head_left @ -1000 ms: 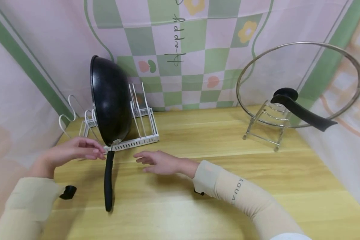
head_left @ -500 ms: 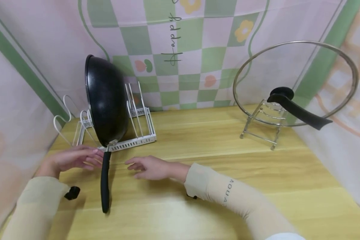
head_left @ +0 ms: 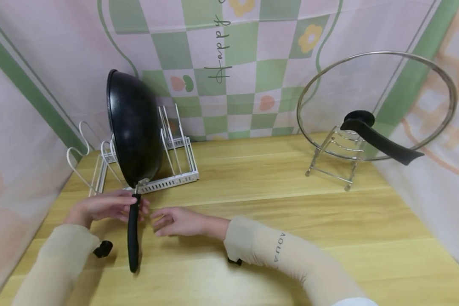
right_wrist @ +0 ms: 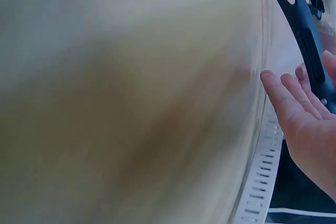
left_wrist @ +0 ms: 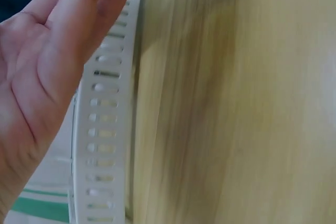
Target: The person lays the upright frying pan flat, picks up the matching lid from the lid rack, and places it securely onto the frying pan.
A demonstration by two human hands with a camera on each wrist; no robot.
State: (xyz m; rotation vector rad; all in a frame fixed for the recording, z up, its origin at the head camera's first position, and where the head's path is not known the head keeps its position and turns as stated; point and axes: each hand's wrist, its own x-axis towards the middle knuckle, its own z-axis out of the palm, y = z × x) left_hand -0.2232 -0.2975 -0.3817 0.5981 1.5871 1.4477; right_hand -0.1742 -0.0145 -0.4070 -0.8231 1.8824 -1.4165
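Note:
A black wok (head_left: 135,127) stands on its side in a white wire pan rack (head_left: 172,182), its long black handle (head_left: 133,238) pointing toward me. My left hand (head_left: 107,206) is at the top of that handle, thumb at its near side and loosely extended fingers reaching past behind it. To the right of the handle, my right hand (head_left: 181,222) is held out over the table with relaxed fingers pointing at it, nothing in its grasp. The right wrist view has the handle's holed end above my right fingers (right_wrist: 283,95).
At the right, a large glass lid (head_left: 401,97) with a black knob handle (head_left: 382,140) leans upright in a small metal wire stand (head_left: 330,161). The wooden table (head_left: 271,187) meets a patterned cloth (head_left: 241,63) at the back.
My left hand has come right and down, from left of the handle to around its upper part. The right hand has moved left, closer to the handle. The wok stays in the rack.

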